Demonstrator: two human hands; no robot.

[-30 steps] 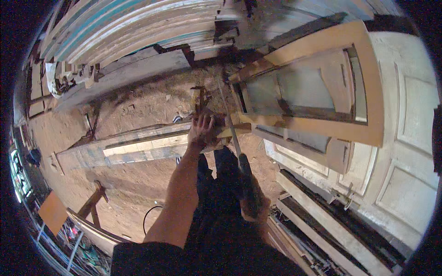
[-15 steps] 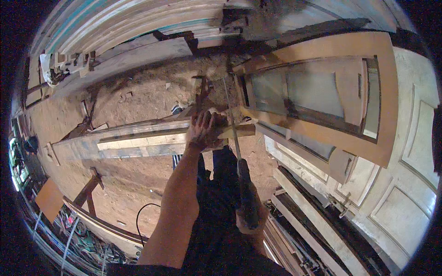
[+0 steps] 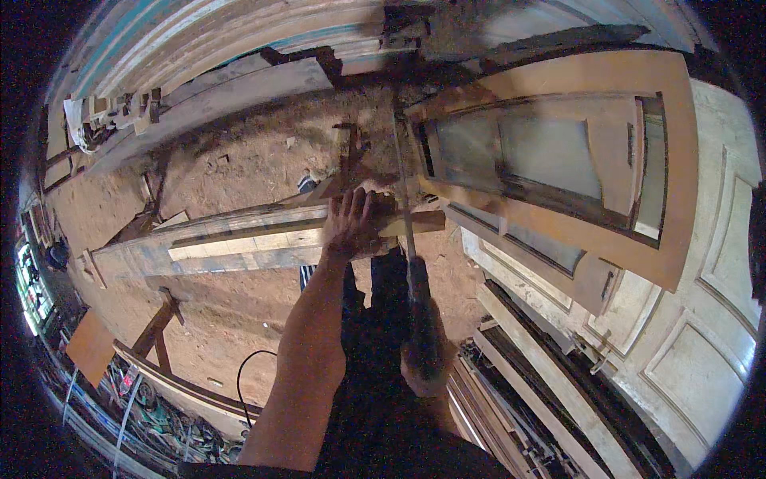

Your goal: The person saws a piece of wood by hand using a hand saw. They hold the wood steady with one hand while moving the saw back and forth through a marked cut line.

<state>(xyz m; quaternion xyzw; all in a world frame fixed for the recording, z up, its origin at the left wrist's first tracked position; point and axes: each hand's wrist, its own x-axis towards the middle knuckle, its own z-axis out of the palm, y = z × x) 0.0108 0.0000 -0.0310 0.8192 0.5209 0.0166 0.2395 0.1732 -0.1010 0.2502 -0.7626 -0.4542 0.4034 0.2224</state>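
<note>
My left hand [image 3: 349, 225] grips the top of a pale wooden batten [image 3: 247, 243], its fingers bent over the far edge. The batten lies lengthwise on a worn plank bench [image 3: 120, 259], and its darker right end juts past my hand. My right hand [image 3: 423, 374] is closed around the dark handle of a handsaw [image 3: 410, 235]. The saw's long, narrow-looking blade points away from me and crosses the batten just right of my left hand. Shadow hides some of my right fingers and the exact contact between teeth and wood.
A brown panelled door [image 3: 677, 168] leans at the right, over white doors [image 3: 686, 359]. Long boards [image 3: 550, 367] are stacked at lower right. More boards [image 3: 239, 40] lie at the back. A low wooden trestle [image 3: 152, 327] and a black cable [image 3: 241, 371] are at lower left.
My right hand and the saw have slid forward, away from me, and the blade reaches farther past the batten. My left hand stays in place on the batten.
</note>
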